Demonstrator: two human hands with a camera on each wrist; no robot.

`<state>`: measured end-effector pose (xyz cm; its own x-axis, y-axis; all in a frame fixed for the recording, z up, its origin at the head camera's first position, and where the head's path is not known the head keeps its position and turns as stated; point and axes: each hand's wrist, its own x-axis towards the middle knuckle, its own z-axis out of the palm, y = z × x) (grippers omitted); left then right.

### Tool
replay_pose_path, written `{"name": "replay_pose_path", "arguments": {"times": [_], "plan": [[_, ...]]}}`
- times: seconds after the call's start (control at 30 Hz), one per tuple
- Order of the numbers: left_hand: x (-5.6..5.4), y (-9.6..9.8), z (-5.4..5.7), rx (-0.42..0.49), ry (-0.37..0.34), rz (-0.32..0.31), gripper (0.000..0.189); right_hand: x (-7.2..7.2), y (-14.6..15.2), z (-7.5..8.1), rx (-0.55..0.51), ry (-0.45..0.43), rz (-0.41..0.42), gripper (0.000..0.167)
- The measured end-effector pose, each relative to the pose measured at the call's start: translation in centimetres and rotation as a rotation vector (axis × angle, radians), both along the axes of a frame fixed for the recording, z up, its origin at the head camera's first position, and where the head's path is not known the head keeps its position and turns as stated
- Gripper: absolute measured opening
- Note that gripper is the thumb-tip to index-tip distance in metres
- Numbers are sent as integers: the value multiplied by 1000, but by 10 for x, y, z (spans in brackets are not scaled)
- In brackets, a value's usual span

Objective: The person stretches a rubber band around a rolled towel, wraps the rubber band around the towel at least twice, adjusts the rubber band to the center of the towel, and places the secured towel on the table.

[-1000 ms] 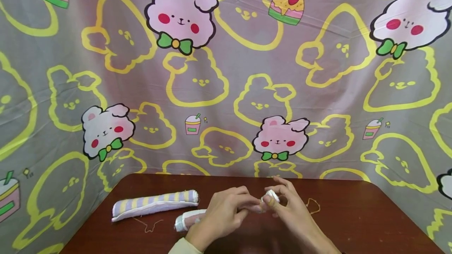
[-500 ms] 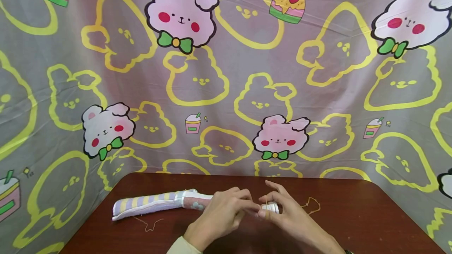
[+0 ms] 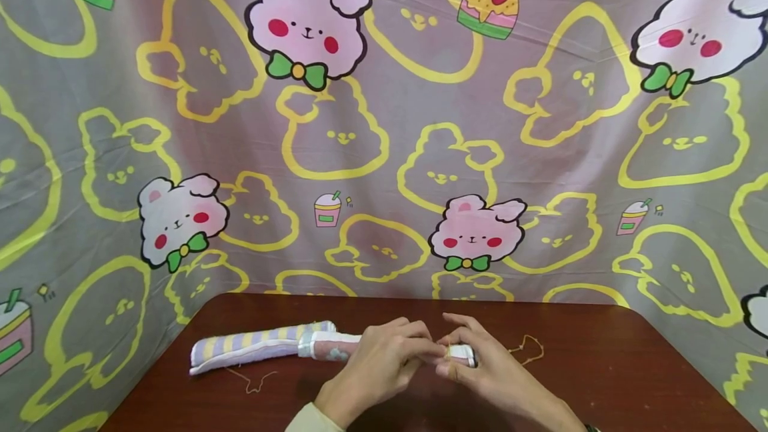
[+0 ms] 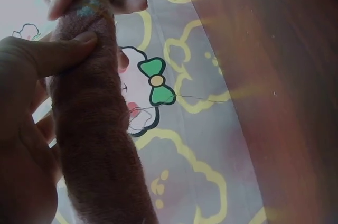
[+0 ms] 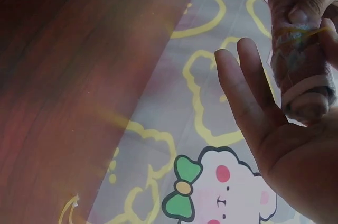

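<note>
A rolled pink towel (image 3: 329, 351) with white edges and a pale blue pattern lies across both hands in the head view. My left hand (image 3: 384, 359) grips its middle, the thumb pressed along the roll (image 4: 105, 129) in the left wrist view. My right hand (image 3: 492, 365) is at the roll's right end. Its thumb and a finger pinch a thin yellow string (image 5: 303, 33) that passes round the roll near that end, while other fingers (image 5: 237, 89) stay extended. Part of the roll is hidden behind my left hand.
A second rolled towel (image 3: 258, 345), striped lilac and yellow, lies at the left, its right end meeting the pink roll's left end in view. Loose thin strings lie on the brown table: one string (image 3: 255, 384) at left, another string (image 3: 533, 352) at right. A patterned curtain (image 3: 384, 152) stands behind.
The pink roll has turned from tilted to nearly level, its left end rising up to the striped roll. My right hand has shifted slightly downward and right, and the string now shows round the roll.
</note>
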<state>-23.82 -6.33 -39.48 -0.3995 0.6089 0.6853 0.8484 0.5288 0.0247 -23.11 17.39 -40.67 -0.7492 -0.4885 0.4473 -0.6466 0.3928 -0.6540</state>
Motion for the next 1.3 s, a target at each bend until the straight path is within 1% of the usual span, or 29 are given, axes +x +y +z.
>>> {"name": "replay_pose_path", "arguments": {"times": [0.1, 0.17, 0.23, 0.27, 0.33, 0.43, 0.5, 0.57, 0.63, 0.7, 0.77, 0.83, 0.87, 0.93, 1.0, 1.1, 1.17, 1.23, 1.3], "plan": [[-1, 1, -1, 56, -11, -22, 23, 1, 1, 3, -11, -25, 2, 13], [-1, 2, -2, 102, -35, -43, 25, 1, 2, 5, -25, -48, 14, 11], [-3, 2, -3, 166, -77, -63, 25, 1, 4, 7, -43, -71, 43, 12], [-3, 1, -3, 206, -109, -78, 26, 0, 5, 8, -62, -97, 73, 16], [-5, 0, -3, 295, -204, -121, 30, -1, 8, 10, -120, -178, 145, 24], [-8, -2, -3, 441, -392, -233, 35, -4, 12, 12, -210, -292, 230, 33], [-10, -3, -3, 520, -502, -288, 37, -6, 14, 13, -247, -315, 241, 34], [-11, -3, -4, 580, -587, -307, 35, -8, 14, 13, -255, -292, 204, 34], [-13, -3, -4, 636, -616, -279, 32, -8, 13, 11, -252, -244, 148, 34], [-13, -1, -4, 698, -648, -222, 28, -7, 9, 9, -250, -176, 95, 29], [-11, 2, -2, 779, -705, -169, 25, -6, 5, 8, -245, -83, 67, 23], [-9, 6, 0, 862, -774, -118, 24, -5, -1, 6, -214, 61, 41, 17], [-7, 8, 1, 898, -810, -96, 25, -4, -3, 6, -196, 134, 30, 18], [-5, 12, 2, 959, -869, -71, 26, -2, -7, 6, -146, 291, -8, 25], [-3, 15, 2, 991, -903, -54, 26, -1, -9, 7, -97, 432, -54, 33], [-1, 19, 1, 1016, -925, -34, 26, 1, -9, 8, -44, 571, -92, 31], [0, 20, 1, 1019, -929, -35, 27, 1, -9, 9, -19, 625, -100, 28], [1, 20, 1, 990, -917, -28, 30, 1, -9, 10, -13, 642, -102, 28], [1, 18, 3, 936, -905, -32, 35, 1, -10, 12, -37, 629, -105, 28]]}}
